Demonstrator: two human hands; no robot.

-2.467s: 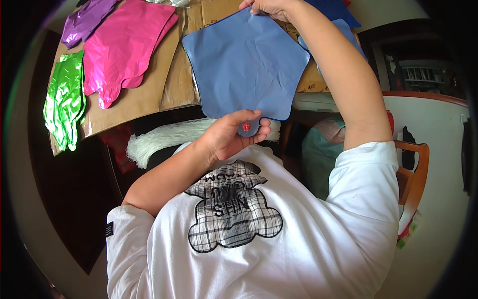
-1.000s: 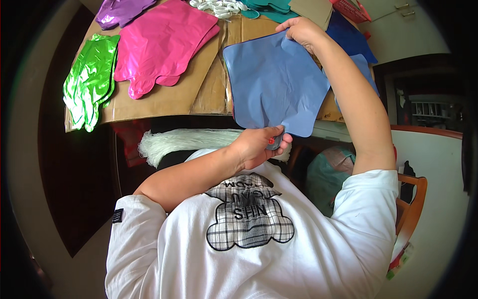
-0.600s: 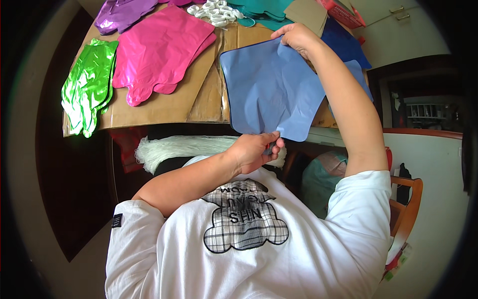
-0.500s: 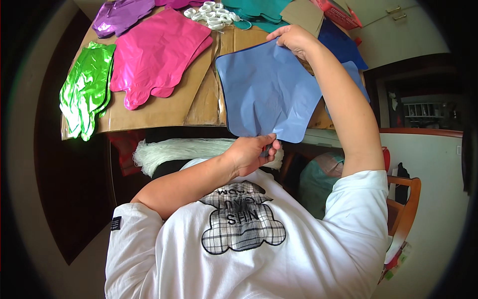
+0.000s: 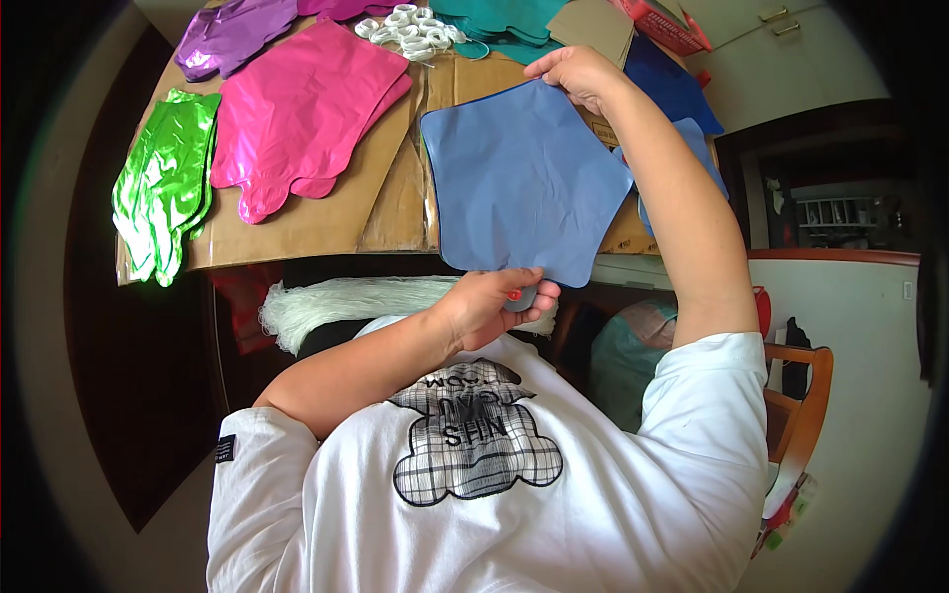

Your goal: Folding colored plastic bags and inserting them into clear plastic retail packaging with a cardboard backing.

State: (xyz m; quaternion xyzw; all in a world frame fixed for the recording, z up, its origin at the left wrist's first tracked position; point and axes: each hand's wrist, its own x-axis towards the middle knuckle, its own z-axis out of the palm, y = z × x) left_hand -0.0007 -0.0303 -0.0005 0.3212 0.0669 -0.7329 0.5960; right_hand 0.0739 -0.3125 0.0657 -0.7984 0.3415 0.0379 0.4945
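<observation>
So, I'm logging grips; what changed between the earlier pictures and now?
The view shifted, bringing more of the white coils into frame than at first. The blue sheet looks smoother near its lower edge than half a second ago, and its red mark shows more plainly. Unchanged: left hand holds its lower tab, right hand its top corner.

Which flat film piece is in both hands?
The pale-blue, five-cornered film piece: left hand pinches its red-marked tab, right hand its top corner. No hand holds the others.
</observation>
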